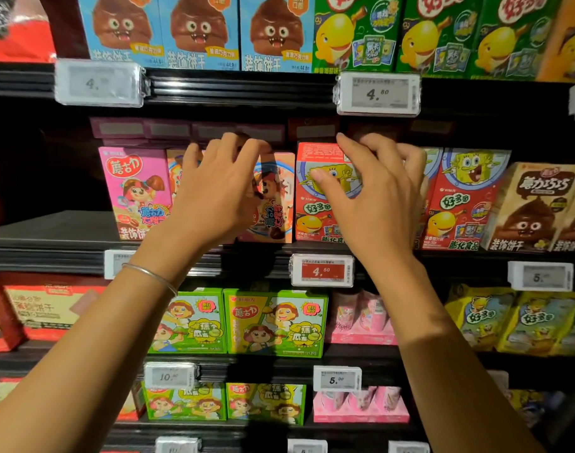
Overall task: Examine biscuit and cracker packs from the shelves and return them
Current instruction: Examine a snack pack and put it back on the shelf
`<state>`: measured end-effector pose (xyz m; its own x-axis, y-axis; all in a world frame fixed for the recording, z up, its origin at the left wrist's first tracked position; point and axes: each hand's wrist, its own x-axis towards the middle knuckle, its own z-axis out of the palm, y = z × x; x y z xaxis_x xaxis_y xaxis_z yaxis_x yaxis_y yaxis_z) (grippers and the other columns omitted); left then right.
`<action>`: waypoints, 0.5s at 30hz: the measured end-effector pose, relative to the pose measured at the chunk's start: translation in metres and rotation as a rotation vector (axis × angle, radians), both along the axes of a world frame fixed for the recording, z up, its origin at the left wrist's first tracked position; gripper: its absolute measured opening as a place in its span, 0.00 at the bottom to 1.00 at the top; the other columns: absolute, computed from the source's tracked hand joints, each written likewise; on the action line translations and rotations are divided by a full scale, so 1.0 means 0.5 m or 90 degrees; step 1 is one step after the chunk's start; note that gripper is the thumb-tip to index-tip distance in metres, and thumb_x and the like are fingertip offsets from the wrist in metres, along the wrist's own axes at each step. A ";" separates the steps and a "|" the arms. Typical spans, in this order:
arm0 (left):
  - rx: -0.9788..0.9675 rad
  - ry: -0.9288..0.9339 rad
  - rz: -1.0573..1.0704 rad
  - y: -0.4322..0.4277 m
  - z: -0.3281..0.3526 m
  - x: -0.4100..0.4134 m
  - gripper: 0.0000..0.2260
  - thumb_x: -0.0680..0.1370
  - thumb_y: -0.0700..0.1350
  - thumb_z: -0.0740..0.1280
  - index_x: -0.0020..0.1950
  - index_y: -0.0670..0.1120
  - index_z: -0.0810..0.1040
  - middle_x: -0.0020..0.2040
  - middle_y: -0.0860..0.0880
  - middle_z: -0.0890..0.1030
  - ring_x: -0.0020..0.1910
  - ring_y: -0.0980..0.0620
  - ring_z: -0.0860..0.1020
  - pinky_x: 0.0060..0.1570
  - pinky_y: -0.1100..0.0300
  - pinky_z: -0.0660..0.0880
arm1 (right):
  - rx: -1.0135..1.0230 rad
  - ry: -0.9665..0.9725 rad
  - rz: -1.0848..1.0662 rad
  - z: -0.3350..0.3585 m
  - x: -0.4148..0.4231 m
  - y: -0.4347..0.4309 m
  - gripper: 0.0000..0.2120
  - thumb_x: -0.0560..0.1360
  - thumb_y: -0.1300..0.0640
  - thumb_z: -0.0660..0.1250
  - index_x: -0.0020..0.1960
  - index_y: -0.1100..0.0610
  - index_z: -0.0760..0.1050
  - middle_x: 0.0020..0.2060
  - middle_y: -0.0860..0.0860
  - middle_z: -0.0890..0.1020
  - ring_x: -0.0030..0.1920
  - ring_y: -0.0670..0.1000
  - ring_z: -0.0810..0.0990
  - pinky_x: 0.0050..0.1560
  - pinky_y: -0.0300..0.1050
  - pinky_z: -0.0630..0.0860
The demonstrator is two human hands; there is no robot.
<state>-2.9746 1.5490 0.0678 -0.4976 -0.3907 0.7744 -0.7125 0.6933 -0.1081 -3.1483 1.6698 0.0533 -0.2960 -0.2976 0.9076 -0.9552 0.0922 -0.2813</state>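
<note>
Both bare hands reached to the dark middle shelf (41,232). Left hand (214,194) hooked curled fingers over one peach cartoon carton (274,204); right hand (377,194) pinched one red cardboard sponge-character box (315,204). Both stood touching, long axes vertical, printed fronts facing outward.

Black shelf rails (240,86) cross the view in tiers. Clipped to the upper rail, an electronic price label (378,93) at 1 o'clock reads 4.80. A blurred label (98,83) at 11 o'clock shows only a 4. Just below centre, a red-faced label (322,270) reads 4.50, and a grey label (540,276) on the same rail at 4 o'clock starts with 5. One rail lower, a label (170,376) at 7 o'clock begins with 10, and another (337,379) at 6 o'clock reads 5.00. A person's red garment (18,40) fills the 10 o'clock corner.
</note>
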 end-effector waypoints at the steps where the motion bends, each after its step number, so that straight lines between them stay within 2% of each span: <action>1: 0.002 0.000 -0.006 -0.001 -0.001 0.000 0.31 0.75 0.49 0.74 0.75 0.50 0.67 0.66 0.43 0.74 0.66 0.39 0.72 0.70 0.37 0.63 | 0.000 -0.002 -0.014 0.000 0.003 -0.004 0.26 0.78 0.36 0.68 0.71 0.46 0.75 0.65 0.46 0.80 0.65 0.54 0.70 0.61 0.51 0.67; 4: 0.004 -0.003 -0.018 -0.005 -0.003 0.002 0.33 0.74 0.53 0.76 0.75 0.50 0.66 0.67 0.46 0.76 0.67 0.41 0.71 0.70 0.36 0.62 | -0.004 -0.009 -0.020 -0.003 0.004 -0.015 0.22 0.79 0.39 0.68 0.66 0.49 0.74 0.60 0.46 0.82 0.65 0.54 0.70 0.59 0.52 0.65; 7: -0.004 -0.016 -0.003 -0.009 -0.006 0.001 0.35 0.73 0.55 0.76 0.76 0.50 0.65 0.66 0.45 0.76 0.67 0.40 0.71 0.70 0.37 0.62 | 0.024 0.002 -0.048 -0.003 -0.005 -0.023 0.19 0.81 0.44 0.65 0.69 0.49 0.74 0.64 0.47 0.79 0.70 0.56 0.67 0.66 0.57 0.63; 10: 0.000 -0.019 0.005 -0.010 -0.008 -0.003 0.37 0.72 0.56 0.77 0.76 0.50 0.65 0.67 0.44 0.75 0.68 0.40 0.71 0.72 0.35 0.61 | 0.029 -0.008 -0.065 -0.002 -0.013 -0.026 0.19 0.82 0.47 0.64 0.70 0.51 0.74 0.65 0.49 0.78 0.72 0.59 0.66 0.72 0.61 0.58; 15: 0.034 -0.005 0.006 -0.002 -0.004 -0.009 0.35 0.74 0.60 0.74 0.75 0.49 0.66 0.65 0.44 0.76 0.68 0.40 0.70 0.74 0.31 0.56 | 0.040 -0.033 -0.066 -0.001 -0.014 -0.031 0.19 0.80 0.45 0.65 0.65 0.56 0.72 0.63 0.52 0.80 0.75 0.63 0.63 0.77 0.66 0.47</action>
